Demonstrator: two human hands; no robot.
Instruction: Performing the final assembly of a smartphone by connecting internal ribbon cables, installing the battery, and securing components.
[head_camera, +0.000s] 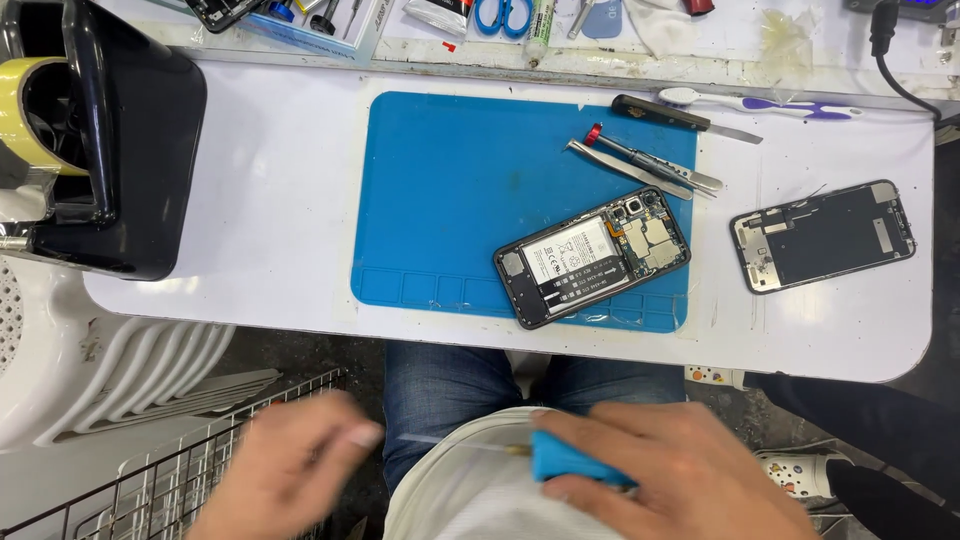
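My right hand (680, 470) is down at my lap, below the table edge, closed around a blue-handled tool (565, 458) whose thin metal blade points left. My left hand (285, 470) is blurred beside it at the lower left, fingers loosely curled near the blade tip, holding nothing that I can see. On the blue work mat (440, 200) lies an opened phone (592, 257) with its battery and circuit board exposed. Both hands are well away from it.
A screen panel (823, 236) lies face down on the white table at the right. Tweezers (640, 170), a red-tipped screwdriver (635, 152), a black-handled blade (685, 117) and a toothbrush (760, 102) lie near the mat's top right. A black machine (100, 140) stands at the left; a wire basket (190, 460) sits below.
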